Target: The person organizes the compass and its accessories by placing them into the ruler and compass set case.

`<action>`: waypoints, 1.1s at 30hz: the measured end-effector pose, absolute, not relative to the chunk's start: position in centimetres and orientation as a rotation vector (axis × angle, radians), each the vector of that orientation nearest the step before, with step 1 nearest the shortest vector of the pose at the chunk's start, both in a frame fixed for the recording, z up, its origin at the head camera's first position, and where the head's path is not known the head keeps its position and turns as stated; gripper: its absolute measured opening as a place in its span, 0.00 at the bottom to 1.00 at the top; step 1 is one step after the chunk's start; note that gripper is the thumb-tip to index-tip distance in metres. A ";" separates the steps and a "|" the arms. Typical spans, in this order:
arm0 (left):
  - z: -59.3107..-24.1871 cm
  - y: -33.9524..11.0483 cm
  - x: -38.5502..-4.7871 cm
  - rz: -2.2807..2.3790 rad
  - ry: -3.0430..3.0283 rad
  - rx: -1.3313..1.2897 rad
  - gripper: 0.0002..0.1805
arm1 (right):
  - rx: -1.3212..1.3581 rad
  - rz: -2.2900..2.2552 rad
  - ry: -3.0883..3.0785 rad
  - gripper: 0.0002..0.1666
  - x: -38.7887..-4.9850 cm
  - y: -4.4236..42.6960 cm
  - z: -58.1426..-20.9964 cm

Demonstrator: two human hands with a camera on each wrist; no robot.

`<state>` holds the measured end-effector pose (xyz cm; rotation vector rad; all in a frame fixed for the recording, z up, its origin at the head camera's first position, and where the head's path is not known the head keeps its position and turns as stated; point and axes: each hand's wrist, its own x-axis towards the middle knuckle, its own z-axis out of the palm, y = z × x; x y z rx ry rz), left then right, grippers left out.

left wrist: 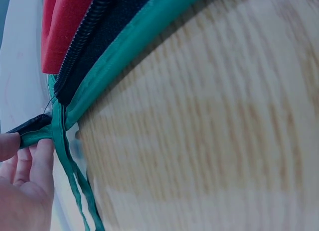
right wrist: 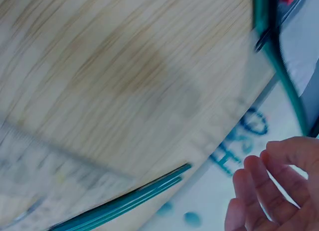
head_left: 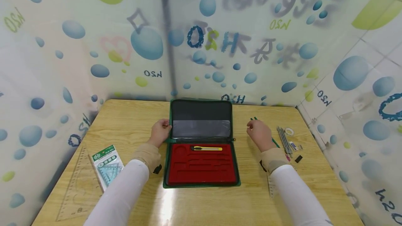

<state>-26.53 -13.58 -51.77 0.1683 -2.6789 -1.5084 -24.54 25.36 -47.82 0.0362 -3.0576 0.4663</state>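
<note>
A green-edged zip case [head_left: 202, 180] lies unfolded, its dark lid [head_left: 201, 111] at the back and a red moulded tray [head_left: 204, 175] in front. One yellow and black cutter [head_left: 207, 148] rests in the tray's top slot. My left hand [head_left: 159, 133] pinches the lid's left edge near the hinge; in the left wrist view thumb and fingers [left wrist: 42, 161] hold the green border [left wrist: 37, 136]. My right hand [head_left: 260, 136], empty and with loosely bent fingers, is right of the case, above green pencils [head_left: 275, 142], which also show in the right wrist view [right wrist: 124, 201].
At the left lie a large clear set square [head_left: 73, 191] and a packet of blue rulers [head_left: 106, 163]. On the right are several grey pencils [head_left: 284, 142], a white tape ring [head_left: 289, 131], an eraser [head_left: 293, 145], a small black block [head_left: 298, 159] and a clear ruler [head_left: 270, 186]. Patterned curtains surround the table.
</note>
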 end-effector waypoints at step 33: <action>-51.8 -13.8 -26.5 -1.480 -2.681 0.149 0.15 | -0.357 0.395 -3.217 0.17 -24.9 32.3 -49.9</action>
